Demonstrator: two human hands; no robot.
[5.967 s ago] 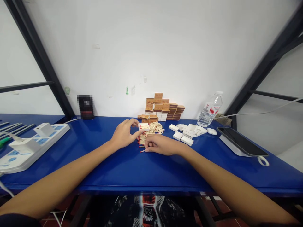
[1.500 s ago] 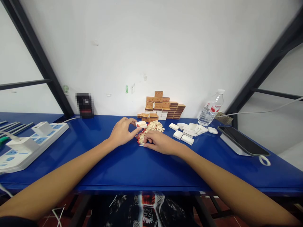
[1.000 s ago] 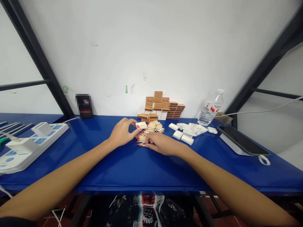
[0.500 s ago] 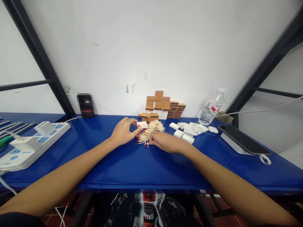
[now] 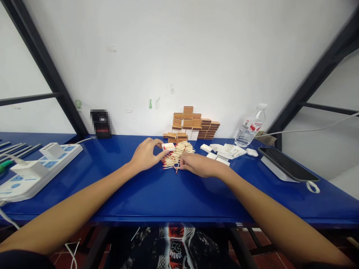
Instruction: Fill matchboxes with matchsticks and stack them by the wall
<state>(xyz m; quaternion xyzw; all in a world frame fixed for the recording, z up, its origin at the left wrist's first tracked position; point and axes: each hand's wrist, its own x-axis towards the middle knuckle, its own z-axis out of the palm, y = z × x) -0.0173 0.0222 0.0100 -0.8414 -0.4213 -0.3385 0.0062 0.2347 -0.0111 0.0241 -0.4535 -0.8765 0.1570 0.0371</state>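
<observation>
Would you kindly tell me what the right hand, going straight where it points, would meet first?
The right hand would probably meet the loose matchsticks first; depth and present contact are unclear.

The left hand (image 5: 147,154) grips a small white tray (image 5: 168,146) with some matches in it, above the left side of a match pile (image 5: 183,147) on the blue counter (image 5: 157,198), while the right hand (image 5: 200,164) curls its fingers at the pile's near right edge, too small to tell whether they pinch a match. Behind the pile, brown matchboxes (image 5: 206,129) stand stacked by the wall (image 5: 134,56); loose white boxes (image 5: 228,148) lie to the right, near a clear bottle (image 5: 250,127).
</observation>
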